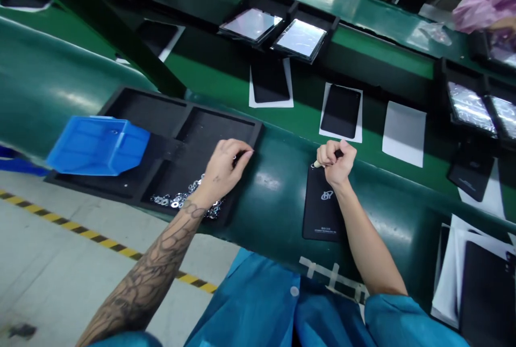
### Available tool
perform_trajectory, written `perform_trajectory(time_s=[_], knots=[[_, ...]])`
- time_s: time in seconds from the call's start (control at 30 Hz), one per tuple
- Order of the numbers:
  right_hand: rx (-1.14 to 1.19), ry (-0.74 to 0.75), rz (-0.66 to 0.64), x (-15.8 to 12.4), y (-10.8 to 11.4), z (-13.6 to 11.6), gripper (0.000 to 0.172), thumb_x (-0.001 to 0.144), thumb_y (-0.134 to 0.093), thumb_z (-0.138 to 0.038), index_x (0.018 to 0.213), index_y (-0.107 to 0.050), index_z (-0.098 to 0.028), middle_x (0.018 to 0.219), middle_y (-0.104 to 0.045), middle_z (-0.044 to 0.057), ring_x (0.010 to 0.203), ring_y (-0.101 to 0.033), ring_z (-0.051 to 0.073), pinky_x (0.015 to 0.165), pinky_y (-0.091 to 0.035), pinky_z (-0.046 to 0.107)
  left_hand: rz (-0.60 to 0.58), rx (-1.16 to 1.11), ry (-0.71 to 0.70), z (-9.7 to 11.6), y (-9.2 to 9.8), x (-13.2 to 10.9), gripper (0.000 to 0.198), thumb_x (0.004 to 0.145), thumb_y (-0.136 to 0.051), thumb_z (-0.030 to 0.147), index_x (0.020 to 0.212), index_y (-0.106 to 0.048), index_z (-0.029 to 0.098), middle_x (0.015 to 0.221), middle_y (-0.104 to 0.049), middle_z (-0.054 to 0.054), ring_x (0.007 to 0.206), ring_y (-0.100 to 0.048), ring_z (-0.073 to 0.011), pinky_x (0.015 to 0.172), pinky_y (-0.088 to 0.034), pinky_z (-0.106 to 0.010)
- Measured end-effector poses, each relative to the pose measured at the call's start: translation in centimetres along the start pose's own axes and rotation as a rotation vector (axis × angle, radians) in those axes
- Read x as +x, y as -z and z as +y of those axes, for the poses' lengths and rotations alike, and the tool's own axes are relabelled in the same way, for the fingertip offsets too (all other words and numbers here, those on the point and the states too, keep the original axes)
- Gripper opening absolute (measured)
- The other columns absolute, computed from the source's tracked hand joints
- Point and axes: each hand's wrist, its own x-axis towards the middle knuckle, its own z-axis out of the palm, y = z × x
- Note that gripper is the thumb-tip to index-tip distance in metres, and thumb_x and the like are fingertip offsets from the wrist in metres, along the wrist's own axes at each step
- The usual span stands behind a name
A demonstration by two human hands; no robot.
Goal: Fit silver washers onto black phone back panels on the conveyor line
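2 bare hands work low over the green bench [268,191]. L hand [223,172] rests on a blk foam tray [213,126], fingers curled & close together, tips down just beside a loose spread of metal washers [181,197]; can't tell if they pinch anything. R hand [336,163] is a tight fist, fingers wrapped round a slim tool [317,164] w/ its pale tip poking out L of the fist. That hand sits at the top edge of a blk panel [322,208] w/ a printed logo, lying flat on the bench. Blue plastic bin [97,146] sits tilted on the tray's L end. Further up, 2 blk sheets of film [342,111] lie on white backing, next to 1 plain white sheet [404,133], w/ 2 shiny screens [276,29] in blk holders beyond. Stack of blk panels [487,293] lower R. Co-worker's pink sleeve [486,5] top R. Teal smock [250,304] at bottom; L forearm [153,266] tattooed.
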Motion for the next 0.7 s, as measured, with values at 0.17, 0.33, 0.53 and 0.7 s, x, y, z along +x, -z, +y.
perform_trajectory(time_s=[0.17, 0.33, 0.53, 0.7], knots=[[-0.017, -0.035, -0.045, 0.2, -0.3, 0.7, 0.07, 0.096, -0.049, -0.074, 0.048, -0.027, -0.028, 0.043, -0.019, -0.007, 0.04, -0.02, 0.011, 0.045, -0.017, 0.031, -0.026, 0.131, 0.111, -2.7, 0.7, -3.4, 0.031, 0.112, -0.047, 0.039, 0.13, -0.066, 0.022, 0.133, -0.068, -0.014, 0.129, -0.058, -0.0342, 0.114, -0.043, -0.054], [-0.081, -0.04, -0.063, -0.5, -0.7, 1.0, 0.071, 0.095, -0.054, -0.073, 0.048, -0.026, -0.027, 0.044, -0.019, -0.005, 0.042, -0.02, 0.012, 0.048, -0.014, 0.033, -0.085, 0.206, 0.15, -2.2, -0.1, -3.6, 0.034, 0.113, -0.042, 0.036, 0.131, -0.068, 0.023, 0.134, -0.069, -0.013, 0.122, -0.06, -0.0348, 0.105, -0.045, -0.054], [-0.164, 0.072, -0.147, -1.2, -1.2, 1.3, 0.072, 0.102, -0.05, -0.068, 0.053, -0.023, -0.024, 0.048, -0.014, -0.004, 0.043, -0.016, 0.011, 0.05, -0.009, 0.034, -0.103, 0.187, 0.175, -2.1, -0.1, -3.5, 0.032, 0.114, -0.04, 0.035, 0.122, -0.069, 0.024, 0.122, -0.073, -0.011, 0.109, -0.066, -0.0318, 0.093, -0.047, -0.048], [-0.32, 0.082, -0.295, -1.5, -0.8, 1.5, 0.073, 0.104, -0.044, -0.075, 0.056, -0.024, -0.024, 0.052, -0.018, -0.004, 0.046, -0.018, 0.012, 0.054, -0.01, 0.036, -0.036, 0.053, 0.274, -1.9, 0.4, -3.3, 0.034, 0.115, -0.038, 0.036, 0.123, -0.068, 0.022, 0.104, -0.074, -0.008, 0.1, -0.069, -0.0266, 0.094, -0.052, -0.043]])
